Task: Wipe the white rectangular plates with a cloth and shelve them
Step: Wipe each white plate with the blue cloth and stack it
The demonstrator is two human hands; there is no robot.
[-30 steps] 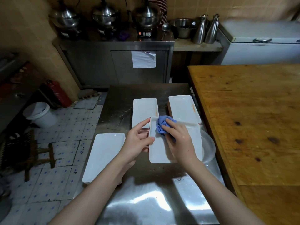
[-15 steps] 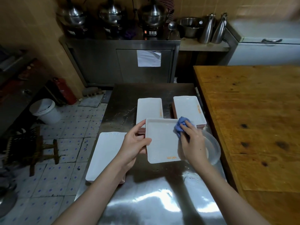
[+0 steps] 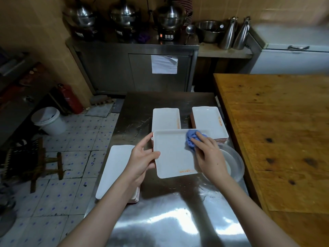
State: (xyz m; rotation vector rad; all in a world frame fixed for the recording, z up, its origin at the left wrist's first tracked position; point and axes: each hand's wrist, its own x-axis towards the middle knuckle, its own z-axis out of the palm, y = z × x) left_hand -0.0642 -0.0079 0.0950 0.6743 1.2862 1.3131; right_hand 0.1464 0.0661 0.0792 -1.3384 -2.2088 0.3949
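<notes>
Plate [image 3: 173,155] pinched by left fingers [image 3: 153,155], cloth [image 3: 190,142] under right fingers [image 3: 203,140]

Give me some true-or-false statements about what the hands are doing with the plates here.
1. The right hand holds a blue cloth against the held plate. True.
2. The left hand is empty and hangs free. False: it grips the held plate's left edge.
3. The blue cloth lies on the orange print at the held plate's near edge. False: it is at the far right corner.
4. A clear bowl sits on the steel table by the right hand. True.
</notes>
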